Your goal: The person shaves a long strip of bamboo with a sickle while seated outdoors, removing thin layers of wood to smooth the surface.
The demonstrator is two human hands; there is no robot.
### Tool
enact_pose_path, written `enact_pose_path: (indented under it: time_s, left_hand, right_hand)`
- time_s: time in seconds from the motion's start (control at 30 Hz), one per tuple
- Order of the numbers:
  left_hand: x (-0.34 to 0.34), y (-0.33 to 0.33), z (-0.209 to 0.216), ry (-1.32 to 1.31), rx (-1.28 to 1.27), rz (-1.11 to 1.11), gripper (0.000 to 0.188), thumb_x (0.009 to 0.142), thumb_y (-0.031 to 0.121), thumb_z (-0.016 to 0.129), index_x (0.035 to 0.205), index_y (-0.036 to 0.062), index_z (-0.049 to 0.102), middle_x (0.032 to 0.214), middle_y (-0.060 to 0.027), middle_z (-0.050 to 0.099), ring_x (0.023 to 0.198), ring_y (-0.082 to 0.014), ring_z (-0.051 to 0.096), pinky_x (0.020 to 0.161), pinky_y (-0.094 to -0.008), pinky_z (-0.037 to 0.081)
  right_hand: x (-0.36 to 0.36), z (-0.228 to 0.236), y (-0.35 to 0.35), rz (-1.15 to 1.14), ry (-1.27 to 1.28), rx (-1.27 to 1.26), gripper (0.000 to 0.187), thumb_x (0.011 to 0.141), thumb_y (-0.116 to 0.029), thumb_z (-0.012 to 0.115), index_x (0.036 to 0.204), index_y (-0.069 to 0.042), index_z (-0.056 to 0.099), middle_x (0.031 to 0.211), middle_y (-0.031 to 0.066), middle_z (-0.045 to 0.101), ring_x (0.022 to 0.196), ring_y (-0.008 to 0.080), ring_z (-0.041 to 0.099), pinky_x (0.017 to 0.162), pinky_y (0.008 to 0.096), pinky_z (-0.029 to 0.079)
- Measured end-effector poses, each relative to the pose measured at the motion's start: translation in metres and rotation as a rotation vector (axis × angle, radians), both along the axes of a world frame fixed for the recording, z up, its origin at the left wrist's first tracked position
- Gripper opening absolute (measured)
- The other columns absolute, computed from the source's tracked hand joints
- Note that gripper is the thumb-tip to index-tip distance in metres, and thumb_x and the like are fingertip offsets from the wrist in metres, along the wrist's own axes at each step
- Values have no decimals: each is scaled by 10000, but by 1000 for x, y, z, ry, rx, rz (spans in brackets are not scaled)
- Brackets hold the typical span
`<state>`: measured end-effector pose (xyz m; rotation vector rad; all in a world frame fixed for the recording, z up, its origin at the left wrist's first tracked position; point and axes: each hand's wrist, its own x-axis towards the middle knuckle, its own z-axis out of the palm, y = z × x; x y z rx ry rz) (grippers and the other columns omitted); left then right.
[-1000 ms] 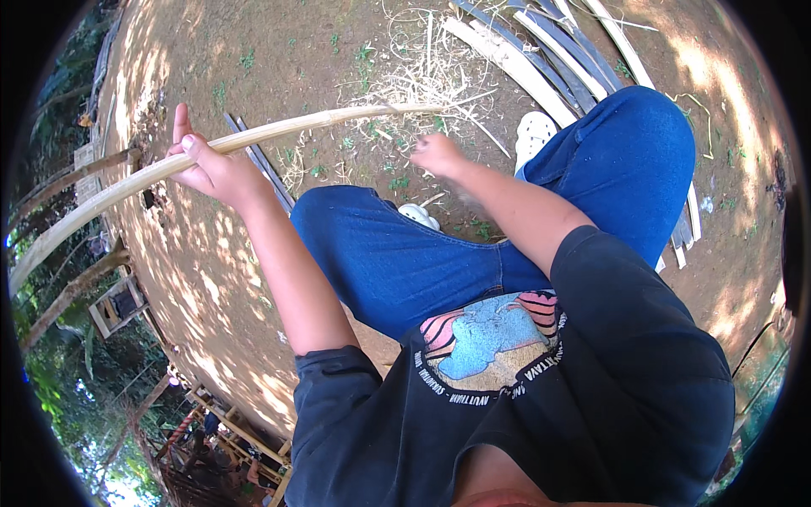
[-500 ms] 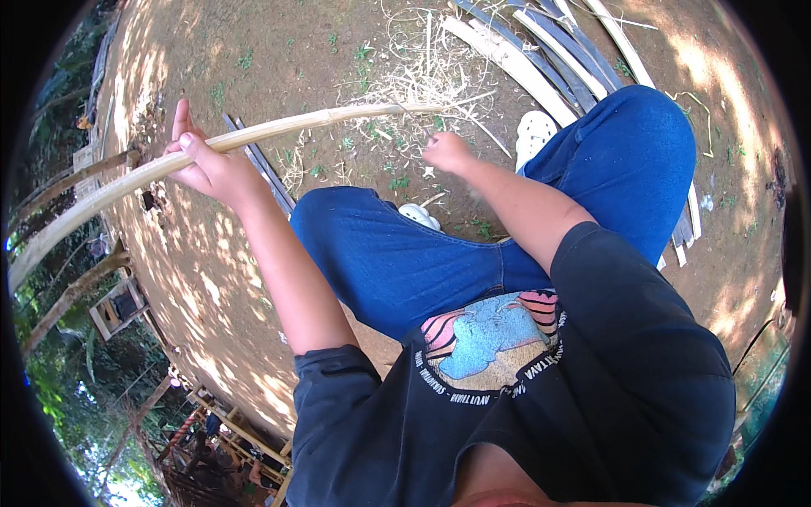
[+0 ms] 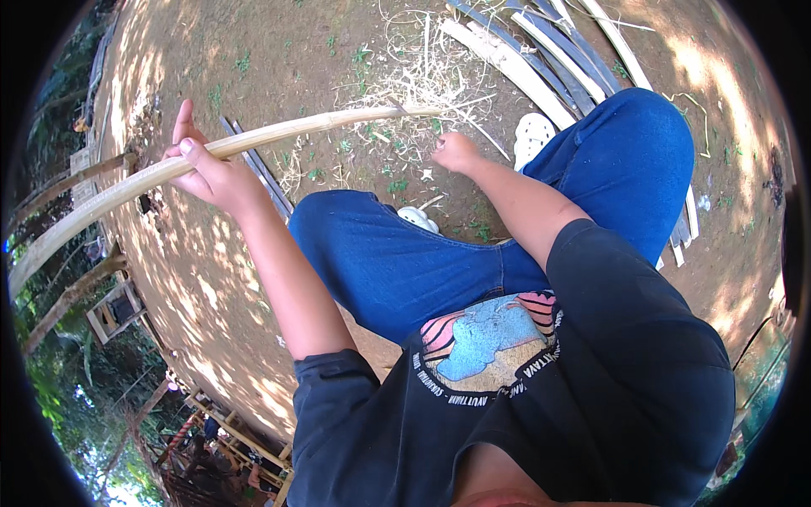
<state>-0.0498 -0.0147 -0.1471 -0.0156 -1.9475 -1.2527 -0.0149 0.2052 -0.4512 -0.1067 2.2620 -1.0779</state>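
Note:
A long pale bamboo strip slants across from the left edge to the ground area ahead of my knees. My left hand grips it, thumb pressed over the top and one finger stretched out past it. Just beyond the strip's far end, my right hand is closed in a fist. What that fist holds, if anything, I cannot make out. A small dark sliver shows at the strip near that end; its kind is unclear. Curly shavings are heaped on the ground beneath and beyond.
Several dark and pale split strips lie at the top right, beside my white shoe. More dark strips rest left of my knee. Wooden rails and a bamboo structure stand at the left on the dirt ground.
My right hand has shifted slightly to the right, a little farther along past the strip's end. The left hand keeps its grip, and the strip has barely moved.

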Motion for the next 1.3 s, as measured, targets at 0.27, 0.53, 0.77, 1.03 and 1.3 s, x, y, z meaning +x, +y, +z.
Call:
enact_pose_path:
  time_s: [0.27,0.53,0.77,1.03,1.3]
  left_hand:
    - [-17,-22,-6,-42,101,-9,81,1046,179,300,1029,108,266,1209,-285,571,1181,-347,572,1093,-477,399]
    - [-33,-32,-6,-46,77,27,72,1040,174,259,1072,109,260,1212,-257,592,1175,-341,576,1090,-463,392]
    - [-37,-30,-7,-77,55,15,41,1037,160,262,1035,120,264,1223,-242,596,1204,-324,558,1102,-451,374]
    - [-44,-43,-5,-146,134,-24,52,1042,152,240,1038,104,259,1231,-264,576,1195,-323,564,1113,-429,398]
    - [-62,-45,-5,-171,161,-46,65,1038,155,240,1068,109,274,1237,-254,575,1190,-317,569,1095,-424,411]
  right_hand:
    - [17,-4,-19,-287,-377,-457,197,858,-232,664,883,-41,622,761,82,665,645,159,665,584,294,536]
    - [8,77,-47,-137,-145,-223,320,896,-354,644,874,-35,632,769,98,667,642,194,636,631,345,538]
    - [18,62,-40,-137,-21,-217,370,877,-371,634,939,-10,684,838,177,697,779,317,686,758,403,550]
    - [24,103,-47,-39,-87,-216,283,886,-301,598,964,-44,687,908,189,710,854,306,694,785,396,541]
    - [23,31,-21,-290,-133,-132,280,896,-308,615,919,-34,668,822,150,701,741,279,681,705,402,525]
